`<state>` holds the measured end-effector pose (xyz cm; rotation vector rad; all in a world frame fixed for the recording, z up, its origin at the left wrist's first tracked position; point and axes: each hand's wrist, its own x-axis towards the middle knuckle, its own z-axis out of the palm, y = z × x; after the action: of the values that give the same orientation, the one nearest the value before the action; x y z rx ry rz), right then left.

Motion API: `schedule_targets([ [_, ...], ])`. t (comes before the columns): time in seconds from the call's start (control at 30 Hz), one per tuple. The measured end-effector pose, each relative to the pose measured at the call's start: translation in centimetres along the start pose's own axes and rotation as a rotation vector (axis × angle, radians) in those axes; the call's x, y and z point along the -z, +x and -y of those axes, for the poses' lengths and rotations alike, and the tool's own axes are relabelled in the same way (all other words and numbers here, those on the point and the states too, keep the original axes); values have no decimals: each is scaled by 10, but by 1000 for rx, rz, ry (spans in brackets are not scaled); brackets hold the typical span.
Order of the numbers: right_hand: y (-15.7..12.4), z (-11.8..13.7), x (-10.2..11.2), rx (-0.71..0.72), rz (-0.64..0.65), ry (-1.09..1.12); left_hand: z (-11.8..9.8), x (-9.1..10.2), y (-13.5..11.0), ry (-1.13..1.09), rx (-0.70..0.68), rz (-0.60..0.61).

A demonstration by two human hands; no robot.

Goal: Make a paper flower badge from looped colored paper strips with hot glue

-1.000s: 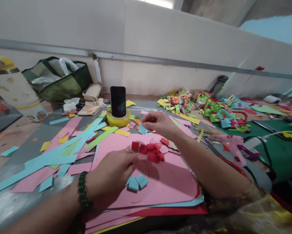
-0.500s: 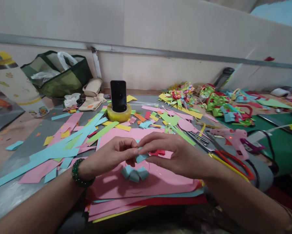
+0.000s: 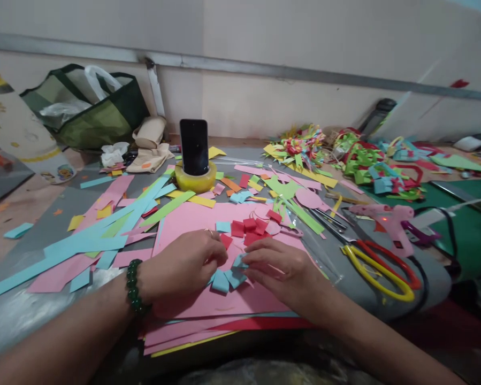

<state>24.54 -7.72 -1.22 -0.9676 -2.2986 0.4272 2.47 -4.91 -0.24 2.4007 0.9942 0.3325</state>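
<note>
Bent light-blue paper pieces (image 3: 220, 282) lie in a curved row on the pink paper sheet (image 3: 180, 219) before me. At the right end of this row, my right hand (image 3: 286, 267) has its fingertips on another blue paper piece (image 3: 239, 261), pressing it down against the sheet. On the row's left side, my left hand (image 3: 188, 262) rests with its fingers curled; what they hold, if anything, is hidden. Just beyond the hands are several small red paper pieces (image 3: 260, 227) and one flat blue piece (image 3: 223, 227).
Scissors (image 3: 380, 272) and a pink glue gun (image 3: 388, 224) lie at the right. A phone (image 3: 194, 147) stands in a yellow tape roll (image 3: 196, 183) behind the sheet. Long blue paper strips (image 3: 88, 246) spread leftwards, near a tall bottle (image 3: 27, 128) and a green bag (image 3: 96, 117).
Both hands have come down from above the sheet and moved apart. The blue piece they held together is now at the row's right end, under my right fingertips. The red pieces are uncovered.
</note>
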Motion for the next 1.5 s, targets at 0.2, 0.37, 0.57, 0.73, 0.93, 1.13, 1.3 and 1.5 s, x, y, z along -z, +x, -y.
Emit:
schedule_targets([
  [0.2, -3, 1, -2, 20, 57, -50, -2, 1, 0, 19, 13, 5],
  [0.37, -4, 0, -4, 6, 104, -73, -1, -1, 0, 42, 13, 5],
  [0.57, -1, 2, -1, 12, 167, -106, -2, 1, -1, 45, 10, 12],
  [0.73, 2, 7, 9, -6, 237, -160, -2, 2, -2, 44, 18, 23],
  [0.93, 8, 11, 17, 34, 301, -299, -3, 2, 1, 51, 18, 22],
  [1.13, 13, 7, 12, 86, 409, -417, -2, 1, 1, 47, 22, 37],
  [1.3, 14, 6, 8, 112, 460, -424, -3, 1, -1, 66, 18, 44],
  [1.5, 15, 5, 10, 118, 397, -392, -5, 2, 0, 66, 26, 43],
])
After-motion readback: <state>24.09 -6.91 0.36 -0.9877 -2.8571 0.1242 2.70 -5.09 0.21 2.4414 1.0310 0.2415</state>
